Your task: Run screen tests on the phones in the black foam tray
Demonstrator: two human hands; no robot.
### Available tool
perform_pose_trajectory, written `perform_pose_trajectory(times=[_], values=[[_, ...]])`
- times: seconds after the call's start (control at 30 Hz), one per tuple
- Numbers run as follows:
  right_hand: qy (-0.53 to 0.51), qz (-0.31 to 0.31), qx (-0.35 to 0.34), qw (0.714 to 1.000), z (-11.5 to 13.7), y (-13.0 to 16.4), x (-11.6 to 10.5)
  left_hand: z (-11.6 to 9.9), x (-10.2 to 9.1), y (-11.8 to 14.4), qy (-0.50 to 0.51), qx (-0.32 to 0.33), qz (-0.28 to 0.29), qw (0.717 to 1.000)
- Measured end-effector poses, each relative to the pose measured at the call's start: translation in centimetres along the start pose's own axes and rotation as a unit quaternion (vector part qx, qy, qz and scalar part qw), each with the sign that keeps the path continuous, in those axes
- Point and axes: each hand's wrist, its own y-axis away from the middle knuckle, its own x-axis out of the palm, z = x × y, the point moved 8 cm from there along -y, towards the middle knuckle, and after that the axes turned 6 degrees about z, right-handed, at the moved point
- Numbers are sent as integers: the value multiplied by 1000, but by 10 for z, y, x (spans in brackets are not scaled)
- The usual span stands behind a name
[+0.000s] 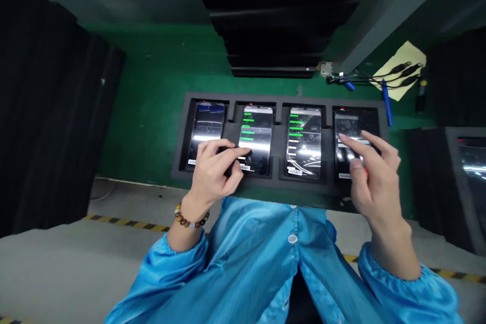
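Several smartphones lie face up in a row of compartments in a dark foam tray (pixel 279 148). My left hand (pixel 217 168) holds nothing. Its index finger reaches onto the lit screen of the second phone from the left (pixel 261 134), which lists lines of green and white text. The leftmost phone (pixel 208 120), its screen dark, is partly covered by that hand. Over the rightmost phone (pixel 347 124), my right hand (pixel 375 172) is open, with its index fingertip at the screen; whether it touches, I cannot tell. Between my hands, another phone (pixel 304 144) shows similar text.
Dark stacks (pixel 281 20) of what look like trays rise behind, with another stack (pixel 49 111) at left. On the green table (pixel 155 81), cables (pixel 408 73) lie on yellow paper (pixel 398 92) near a blue pen-like tool (pixel 387 104). Another foam tray (pixel 451 162) stands at right.
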Motion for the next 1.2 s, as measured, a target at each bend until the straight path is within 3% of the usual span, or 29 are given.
perform_pose_trajectory(times=[0.2, 0.33, 0.5, 0.63, 0.8, 1.03, 1.2], values=[[5, -70, 45, 997, -25, 4, -21, -3, -1, -5, 18, 14, -2, 1000], [13, -69, 66, 995, -36, 0, -21, -3, -4, -12, 16, -18, -15, 1000], [22, -60, 56, 996, -34, 4, -15, -3, -5, -12, 4, -26, -33, 999], [34, -54, 50, 997, -31, 8, -13, -9, -8, -8, 2, 18, -53, 998], [17, -61, 49, 997, -31, 7, -13, -15, -4, -7, -7, 54, -28, 998], [27, -66, 60, 996, -37, 8, -11, -5, -2, -3, 9, 9, -23, 1000], [42, -37, 58, 997, -33, 4, -7, 0, -1, -2, 5, -12, -35, 999]])
